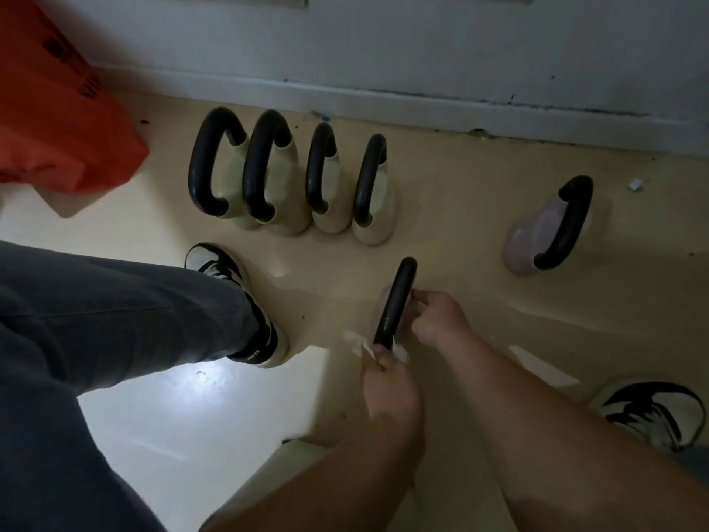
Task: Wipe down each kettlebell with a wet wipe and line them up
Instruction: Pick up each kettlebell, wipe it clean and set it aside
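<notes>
Cream floor (441, 232) meets a white wall (383, 51); from the left we see an orange bag (57, 120), then four pale kettlebells (332, 220) standing side by side. Nearer us, our left hand (385, 382) pinches a white wet wipe (366, 347) round the near end of the black handle on the middle kettlebell (397, 297), while the fingers (422, 299) of our right hand (441, 320) curl onto it from the right. Well apart, a lilac kettlebell (525, 240) stands.

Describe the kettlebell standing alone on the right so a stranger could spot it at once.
Follow the white baseboard rightward along the wall, past the row of four cream kettlebells. The lone kettlebell stands apart on the floor to their right. Its body is pale lilac, not cream, and no hand touches it.
</notes>
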The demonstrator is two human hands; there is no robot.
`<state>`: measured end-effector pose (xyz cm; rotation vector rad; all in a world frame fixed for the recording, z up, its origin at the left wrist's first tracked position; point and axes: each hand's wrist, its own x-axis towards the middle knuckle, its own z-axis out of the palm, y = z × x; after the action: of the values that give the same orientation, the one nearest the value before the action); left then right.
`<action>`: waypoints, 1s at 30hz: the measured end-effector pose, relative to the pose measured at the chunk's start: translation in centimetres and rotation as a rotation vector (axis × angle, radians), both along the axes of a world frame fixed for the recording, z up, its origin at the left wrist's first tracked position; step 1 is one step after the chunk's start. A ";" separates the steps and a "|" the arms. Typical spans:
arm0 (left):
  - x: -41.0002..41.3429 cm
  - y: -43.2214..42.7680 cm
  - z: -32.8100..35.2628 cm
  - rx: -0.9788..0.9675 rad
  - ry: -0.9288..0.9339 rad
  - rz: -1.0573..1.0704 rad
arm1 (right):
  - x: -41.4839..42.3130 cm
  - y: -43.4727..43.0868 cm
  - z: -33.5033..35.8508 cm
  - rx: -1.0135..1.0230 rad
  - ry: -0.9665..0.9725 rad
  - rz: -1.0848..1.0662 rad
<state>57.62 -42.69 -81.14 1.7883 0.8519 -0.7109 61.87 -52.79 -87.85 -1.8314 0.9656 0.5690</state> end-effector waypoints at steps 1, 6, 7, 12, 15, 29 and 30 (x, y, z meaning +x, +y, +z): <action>0.2 -0.6 0.1 -0.007 0.048 0.018 | 0.0 -0.1 -0.3 0.007 0.002 -0.001; 5.1 -0.3 -1.6 -0.126 0.229 0.259 | -0.6 0.5 -1.2 0.053 -0.029 -0.089; 5.7 0.2 -2.1 -0.141 0.236 0.272 | -0.7 0.6 -1.5 0.055 -0.043 -0.105; 5.5 -0.7 -0.4 -0.141 0.215 0.233 | -0.3 0.4 -1.7 0.068 -0.029 -0.134; 3.3 -1.8 2.2 -0.058 0.166 0.118 | -0.1 0.0 -1.7 0.101 -0.028 -0.123; 8.6 -1.5 3.1 -0.328 0.136 0.126 | -0.6 -0.3 -2.4 0.240 -0.002 -0.270; 9.2 -1.0 3.0 -0.309 0.112 0.053 | -0.7 -0.2 -2.6 0.239 0.013 -0.296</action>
<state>66.81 -43.72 -78.15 1.4570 0.8113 -0.8643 61.12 -52.99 -90.40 -1.4437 1.1032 0.4893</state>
